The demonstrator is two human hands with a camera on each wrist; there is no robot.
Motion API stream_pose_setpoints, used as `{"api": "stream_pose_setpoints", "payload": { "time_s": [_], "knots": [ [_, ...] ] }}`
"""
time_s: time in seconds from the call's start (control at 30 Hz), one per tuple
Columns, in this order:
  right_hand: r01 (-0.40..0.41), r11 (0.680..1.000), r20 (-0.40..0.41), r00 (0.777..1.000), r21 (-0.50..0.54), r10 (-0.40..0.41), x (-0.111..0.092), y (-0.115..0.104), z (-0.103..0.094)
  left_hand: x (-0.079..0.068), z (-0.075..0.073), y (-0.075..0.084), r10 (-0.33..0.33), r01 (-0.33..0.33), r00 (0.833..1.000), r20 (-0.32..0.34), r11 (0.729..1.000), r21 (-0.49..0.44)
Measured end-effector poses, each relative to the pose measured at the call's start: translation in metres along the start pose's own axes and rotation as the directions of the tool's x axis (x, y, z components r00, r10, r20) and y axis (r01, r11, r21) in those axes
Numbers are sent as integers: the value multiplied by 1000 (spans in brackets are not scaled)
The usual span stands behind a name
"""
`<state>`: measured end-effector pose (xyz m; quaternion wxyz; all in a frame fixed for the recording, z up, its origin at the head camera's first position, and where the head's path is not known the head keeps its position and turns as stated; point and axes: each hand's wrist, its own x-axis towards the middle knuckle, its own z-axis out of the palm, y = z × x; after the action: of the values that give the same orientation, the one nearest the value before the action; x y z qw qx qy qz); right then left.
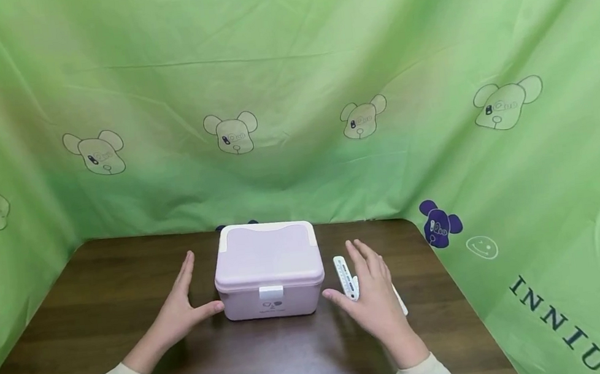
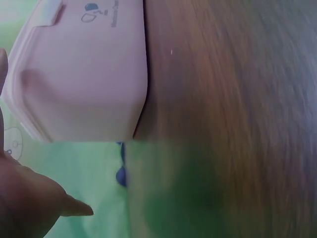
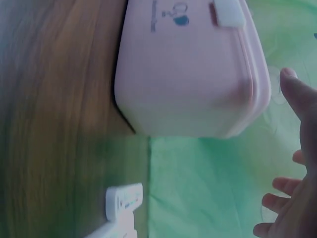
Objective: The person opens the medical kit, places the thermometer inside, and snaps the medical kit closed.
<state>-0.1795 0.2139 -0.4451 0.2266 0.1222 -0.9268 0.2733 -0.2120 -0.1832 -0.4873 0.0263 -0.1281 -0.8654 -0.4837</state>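
A pale pink lidded box (image 1: 266, 258) with a white front latch (image 1: 271, 292) stands closed on the brown table. To its left, my left hand (image 1: 178, 312) is held with fingers extended and the thumb pointing at the box's front corner. On the other side my right hand (image 1: 370, 293) spreads its fingers, thumb toward the box's right front corner. Nothing is held in either hand. White thermometer-like pieces (image 1: 346, 277) lie on the table by the right hand, which partly hides them. In the right wrist view, one white piece (image 3: 125, 198) shows beyond the box.
The wooden table (image 1: 96, 296) runs back to a green cloth (image 1: 298, 175) printed with bear heads. This cloth also hangs along the left and right sides, close to the table's edges.
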Motion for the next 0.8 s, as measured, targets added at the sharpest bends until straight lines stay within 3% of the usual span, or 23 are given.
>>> {"api": "stream_pose_setpoints", "payload": {
  "time_s": [0.23, 0.37, 0.63, 0.8],
  "knots": [
    [-20, 998, -24, 999, 58, 22, -8, -17, 13, 5, 17, 2, -46, 46, 999, 7, 995, -86],
    [-38, 996, -92, 995, 83, 45, -15, -25, 18, 6, 27, 1, -76, 76, 997, 6, 989, -125],
    [-36, 993, -260, 963, 111, 64, -23, -53, 31, 7, 42, 5, -93, 77, 994, -61, 973, -217],
    [-65, 991, -301, 948, 121, 99, -28, -68, 43, 9, 52, 10, -104, 77, 990, -99, 966, -249]
  ]
}}
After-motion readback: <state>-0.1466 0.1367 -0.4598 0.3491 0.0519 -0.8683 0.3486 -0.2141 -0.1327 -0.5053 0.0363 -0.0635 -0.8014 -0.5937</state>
